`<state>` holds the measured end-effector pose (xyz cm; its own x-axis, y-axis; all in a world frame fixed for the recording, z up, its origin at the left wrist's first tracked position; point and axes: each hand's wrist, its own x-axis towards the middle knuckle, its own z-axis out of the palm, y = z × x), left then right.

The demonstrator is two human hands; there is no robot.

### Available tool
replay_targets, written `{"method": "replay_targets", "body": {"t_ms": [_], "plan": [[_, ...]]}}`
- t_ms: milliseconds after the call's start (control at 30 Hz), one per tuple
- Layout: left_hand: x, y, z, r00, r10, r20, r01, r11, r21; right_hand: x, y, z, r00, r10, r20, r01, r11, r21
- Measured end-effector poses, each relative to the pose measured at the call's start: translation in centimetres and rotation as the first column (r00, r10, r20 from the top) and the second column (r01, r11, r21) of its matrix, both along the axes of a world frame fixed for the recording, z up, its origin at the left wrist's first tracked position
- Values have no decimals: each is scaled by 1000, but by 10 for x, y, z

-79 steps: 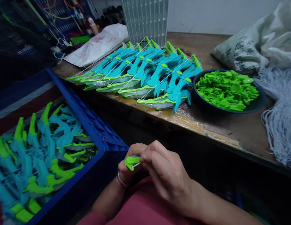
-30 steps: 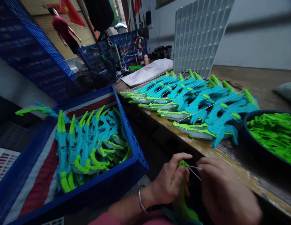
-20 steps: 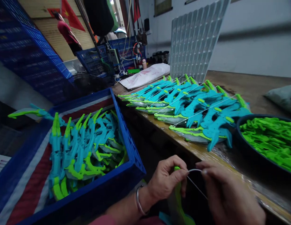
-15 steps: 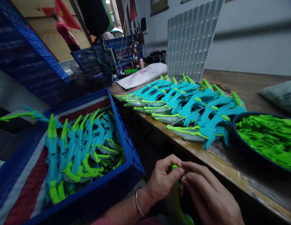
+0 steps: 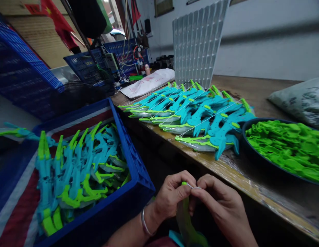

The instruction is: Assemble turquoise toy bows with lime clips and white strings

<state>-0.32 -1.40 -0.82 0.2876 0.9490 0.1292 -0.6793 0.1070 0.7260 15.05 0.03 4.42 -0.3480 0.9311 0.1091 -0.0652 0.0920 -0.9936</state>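
Observation:
Low in the middle, my left hand (image 5: 172, 192) grips the tip of a green and blue toy bow (image 5: 186, 219) between thumb and fingers. The bow points upward, and its lower part runs out of view. Beside it, my right hand (image 5: 218, 199) pinches a thin white string (image 5: 194, 187) at the bow's tip. The two hands nearly touch. On the table ahead lie several strung toy bows (image 5: 200, 113) in an overlapping row, blue in the middle with green limbs.
At the left, a blue crate (image 5: 135, 171) holds several more toy bows. A dark round tub (image 5: 243, 140) of green plastic parts stands on the table (image 5: 259, 195) at the right. Behind are a ribbed grey panel (image 5: 198, 44), a white sack (image 5: 149, 82) and a filled bag (image 5: 300, 99).
My right hand has drawn slightly away from the left, and the white string now shows between the fingers. The view has shifted a little to the right.

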Motion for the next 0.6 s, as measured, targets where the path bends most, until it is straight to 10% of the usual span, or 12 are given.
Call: {"method": "replay_targets", "body": {"t_ms": [333,600], "plan": [[0,-5,5,986,31,-163,-63,979,-192,3,-3,-4,967,-156,199,51,891,452],[0,-2,14,976,-1,-217,-46,977,-208,1,-14,-1,941,-268,208,125,844,521]]}}
